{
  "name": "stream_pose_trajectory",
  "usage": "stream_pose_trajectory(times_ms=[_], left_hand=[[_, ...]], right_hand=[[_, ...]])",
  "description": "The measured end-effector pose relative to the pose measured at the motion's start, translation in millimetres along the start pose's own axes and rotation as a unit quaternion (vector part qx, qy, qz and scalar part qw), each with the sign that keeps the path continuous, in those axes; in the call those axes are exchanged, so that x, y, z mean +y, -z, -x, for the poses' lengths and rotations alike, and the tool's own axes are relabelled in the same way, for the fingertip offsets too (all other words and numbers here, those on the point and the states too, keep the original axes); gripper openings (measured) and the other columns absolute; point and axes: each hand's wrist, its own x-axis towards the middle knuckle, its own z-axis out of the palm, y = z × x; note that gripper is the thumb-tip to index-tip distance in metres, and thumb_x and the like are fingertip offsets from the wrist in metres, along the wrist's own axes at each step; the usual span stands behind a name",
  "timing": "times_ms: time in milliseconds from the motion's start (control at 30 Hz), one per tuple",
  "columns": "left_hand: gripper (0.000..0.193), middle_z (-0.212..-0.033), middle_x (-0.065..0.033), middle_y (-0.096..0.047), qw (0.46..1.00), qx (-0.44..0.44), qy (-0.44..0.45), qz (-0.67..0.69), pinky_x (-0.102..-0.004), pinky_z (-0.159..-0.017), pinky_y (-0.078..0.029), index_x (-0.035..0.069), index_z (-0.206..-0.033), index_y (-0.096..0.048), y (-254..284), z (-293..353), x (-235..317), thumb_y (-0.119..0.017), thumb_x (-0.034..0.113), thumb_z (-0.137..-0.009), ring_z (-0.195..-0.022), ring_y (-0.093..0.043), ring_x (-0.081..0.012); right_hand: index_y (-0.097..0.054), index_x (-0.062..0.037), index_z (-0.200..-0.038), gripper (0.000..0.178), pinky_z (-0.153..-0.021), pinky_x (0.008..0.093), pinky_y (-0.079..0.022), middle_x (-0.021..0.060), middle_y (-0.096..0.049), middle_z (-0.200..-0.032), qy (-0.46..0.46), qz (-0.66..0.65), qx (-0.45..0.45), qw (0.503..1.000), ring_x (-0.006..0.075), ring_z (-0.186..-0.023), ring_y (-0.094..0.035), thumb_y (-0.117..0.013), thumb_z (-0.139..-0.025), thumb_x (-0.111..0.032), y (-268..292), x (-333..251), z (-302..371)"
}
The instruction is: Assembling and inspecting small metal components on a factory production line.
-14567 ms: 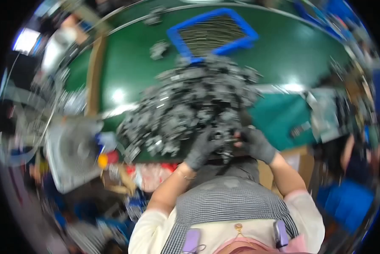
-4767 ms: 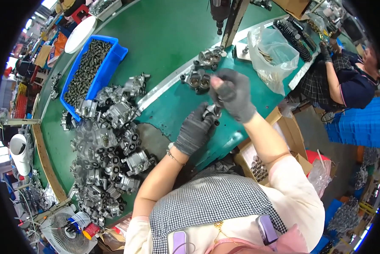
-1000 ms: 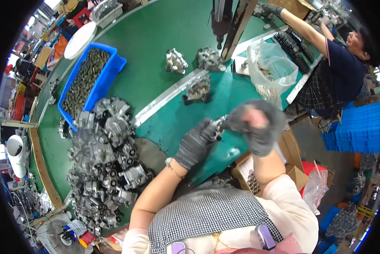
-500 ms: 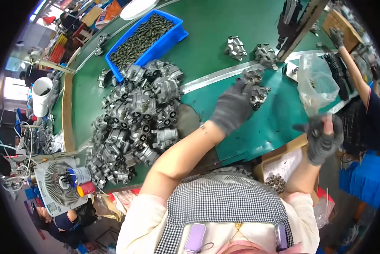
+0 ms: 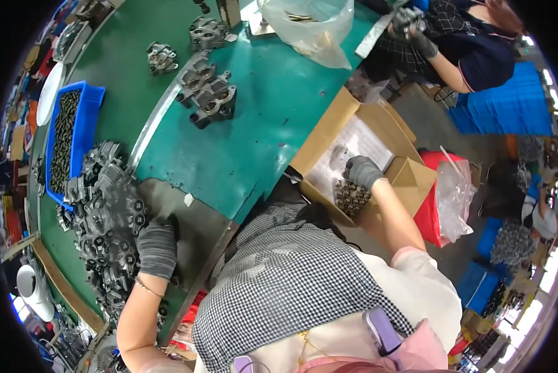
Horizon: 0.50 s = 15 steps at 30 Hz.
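My left hand (image 5: 158,248), in a dark grey knitted glove, is at the right edge of a large heap of grey metal castings (image 5: 108,211). Its fingers are blurred against the heap, so their grip is hidden. Inside an open cardboard box (image 5: 409,180), my right hand (image 5: 363,172), gloved alike, has curled fingers just above a cluster of small round metal parts (image 5: 350,198). Whatever it may pinch cannot be made out. Two castings (image 5: 210,93) stand together on the green mat, apart from both hands.
A blue bin (image 5: 91,109) of small dark parts stands beyond the heap. More castings (image 5: 207,34) sit at the far side of the bench, near a clear plastic bag (image 5: 310,31). A co-worker (image 5: 459,50) handles a casting at the upper right. A red bag (image 5: 437,199) lies beside the box.
The view has swung to the right. My left hand has left the castings on the mat and come back to the heap's edge. My right hand has lowered into the box.
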Motion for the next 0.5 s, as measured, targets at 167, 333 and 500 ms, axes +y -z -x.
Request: stream_pose_trajectory(times_ms=[167,333,500], left_hand=[[0.025,-0.095,-0.0117,-0.058,0.873,0.218,-0.143,0.413,-0.0344,-0.071,-0.050,0.004,-0.094,-0.058,86,-2,11,-0.066,-0.002,-0.072,-0.087,-0.060,-0.0268],[0.028,-0.107,-0.0106,-0.053,0.648,0.282,-0.210,0.676,-0.0278,-0.076,-0.048,0.004,-0.094,-0.055,69,-54,78,-0.070,-0.003,-0.071,-0.092,-0.056,-0.0216],[0.043,-0.104,-0.0076,-0.056,0.709,0.280,-0.128,0.635,-0.0288,-0.078,-0.049,0.005,-0.106,-0.054,36,-100,102,-0.077,0.007,-0.069,-0.091,-0.057,-0.0179]], right_hand=[[-0.066,0.0000,-0.086,0.031,-0.083,0.0420,-0.049,0.0234,-0.064,-0.096,-0.139,0.041,-0.019,0.989,0.0354,-0.092,-0.063,-0.059,-0.076,-0.029,-19,-1,18],[-0.067,0.0005,-0.090,0.036,-0.082,0.0423,-0.049,0.0242,-0.064,-0.098,-0.144,0.021,0.039,0.989,0.0358,-0.093,-0.063,-0.059,-0.077,-0.032,-40,-4,18],[-0.068,-0.0029,-0.084,0.031,-0.072,0.0425,-0.050,0.0207,-0.065,-0.084,-0.099,0.069,0.075,0.990,0.0347,-0.079,-0.064,-0.062,-0.079,-0.033,-5,-20,18]])
